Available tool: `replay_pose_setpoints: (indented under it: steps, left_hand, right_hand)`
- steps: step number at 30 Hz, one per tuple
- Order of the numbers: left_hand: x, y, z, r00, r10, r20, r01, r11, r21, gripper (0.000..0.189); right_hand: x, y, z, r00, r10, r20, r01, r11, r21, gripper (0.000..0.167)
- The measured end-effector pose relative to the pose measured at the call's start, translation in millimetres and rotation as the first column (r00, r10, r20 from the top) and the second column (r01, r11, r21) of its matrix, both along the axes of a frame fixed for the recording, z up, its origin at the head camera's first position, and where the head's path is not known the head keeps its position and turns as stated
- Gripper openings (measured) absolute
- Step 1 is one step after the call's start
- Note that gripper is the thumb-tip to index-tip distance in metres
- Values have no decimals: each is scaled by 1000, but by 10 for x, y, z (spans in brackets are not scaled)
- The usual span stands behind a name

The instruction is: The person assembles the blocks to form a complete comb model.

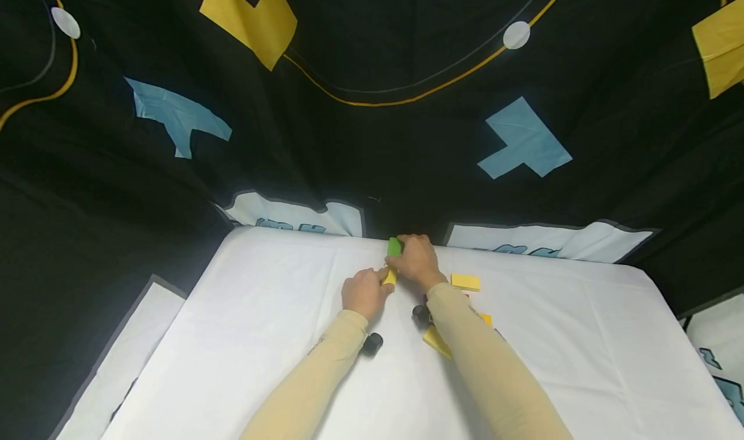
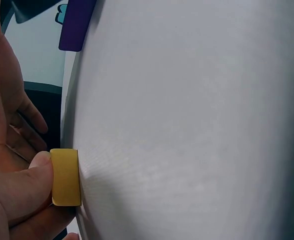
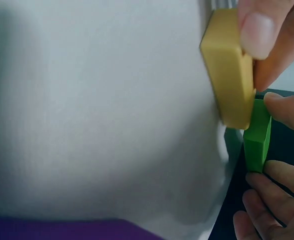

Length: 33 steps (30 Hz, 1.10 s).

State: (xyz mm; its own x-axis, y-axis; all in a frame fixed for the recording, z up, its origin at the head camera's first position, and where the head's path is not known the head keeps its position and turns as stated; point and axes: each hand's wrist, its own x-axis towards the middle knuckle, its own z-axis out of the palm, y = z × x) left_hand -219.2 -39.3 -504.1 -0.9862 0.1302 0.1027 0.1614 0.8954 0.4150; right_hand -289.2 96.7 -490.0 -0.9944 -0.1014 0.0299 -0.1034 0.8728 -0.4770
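Note:
Near the far edge of the white table, my left hand (image 1: 365, 293) pinches a yellow block (image 2: 66, 177) between thumb and fingers. The block stands on the white cloth in the left wrist view. Just beyond it, my right hand (image 1: 417, 259) holds a green block (image 3: 258, 136), thumb at one end and fingertips at the other. From the head view the green block lies in line with the yellow one, farther from me. In the right wrist view the left thumb and finger grip the upper part of the yellow block, and the green block shows beside its lower end.
Right of my right wrist lies a yellow block (image 1: 465, 282), with a bit of red (image 1: 467, 295) below it. Another yellow block (image 1: 436, 342) lies partly under the right forearm. A purple block (image 2: 78, 25) shows in the left wrist view. Black curtain (image 1: 372, 156) hangs behind the table.

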Motion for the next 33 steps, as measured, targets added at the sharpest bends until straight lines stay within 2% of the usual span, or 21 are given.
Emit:
replay_pose_setpoints:
  steps: [10, 17, 27, 33]
  left_hand:
    - [5, 13, 2, 1000, 5, 24, -6, 1000, 22, 45]
    - [2, 4, 7, 999, 7, 32, -7, 1000, 16, 46]
    - [-6, 11, 5, 999, 0, 35, 0, 1000, 7, 44]
    - [-4, 12, 0, 1000, -4, 24, 4, 1000, 6, 43]
  right_hand:
    - [-37, 43, -52, 998, 17, 54, -17, 1000, -9, 65]
    - [-26, 64, -45, 995, 56, 83, -53, 998, -43, 65]
    - [-59, 130, -63, 994, 97, 48, -94, 994, -54, 52]
    - [-62, 134, -48, 992, 103, 69, -100, 994, -54, 50]
